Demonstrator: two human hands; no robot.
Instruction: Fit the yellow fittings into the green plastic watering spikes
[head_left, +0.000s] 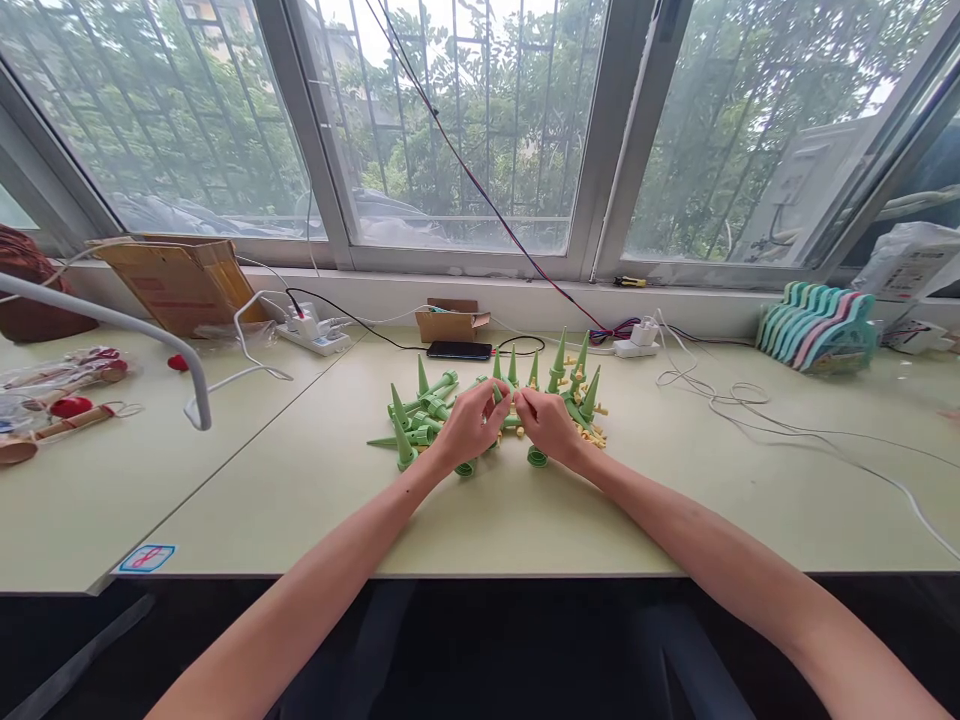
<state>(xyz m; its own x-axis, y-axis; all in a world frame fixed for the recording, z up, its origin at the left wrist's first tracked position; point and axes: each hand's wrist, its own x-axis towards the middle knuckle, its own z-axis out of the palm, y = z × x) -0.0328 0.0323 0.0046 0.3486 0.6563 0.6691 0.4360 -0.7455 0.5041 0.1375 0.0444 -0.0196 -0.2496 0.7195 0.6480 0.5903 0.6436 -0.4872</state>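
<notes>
Both my hands meet over a heap of green plastic cone spikes [420, 412] on the pale green desk [675, 500]. My left hand [469, 425] is closed, its fingers pinched around a green spike piece between the two hands. My right hand [551, 425] is closed too, pinching the other end of that piece. Several spikes stand upright just behind my hands [559, 362], others lie on their sides to the left. Small yellow parts [592, 437] lie scattered by my right hand. Green ring caps [537, 457] rest in front of my wrists.
A black phone [459, 350] and small cardboard box [448, 322] lie behind the heap. A power strip [315, 335] and cardboard sheet [176, 285] sit back left, with a white lamp arm [112, 325]. White cables [787, 425] trail right; stacked coloured pieces [817, 328] stand far right.
</notes>
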